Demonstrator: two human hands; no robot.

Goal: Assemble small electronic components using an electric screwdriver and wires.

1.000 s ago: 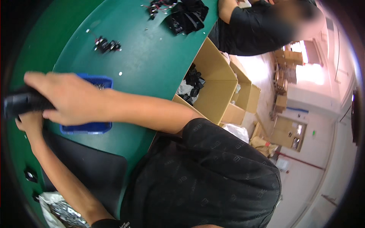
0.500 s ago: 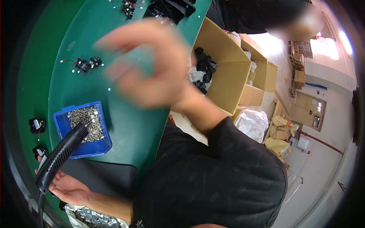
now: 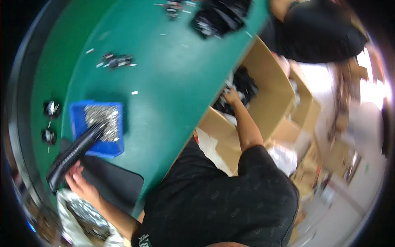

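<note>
My left hand is at the lower end of a black electric screwdriver, its fingers bent against the handle and partly hidden behind it. The screwdriver slants over the rim of a blue bin, its tip end over a heap of small silver screws. My right hand is down inside an open cardboard box, touching black parts and pale plastic wrap there. Blur and the parts hide its fingertips, so I cannot see whether it holds anything.
On the green table lie small wired black assemblies and a black plastic bag. A dark mat lies near my left forearm. A white sack of metal pieces stands below. Another person is at the far right.
My right hand has gone from above the table, where its fingers were curled, down into the cardboard box. The view has turned and shifted. My left hand stays at the screwdriver.
</note>
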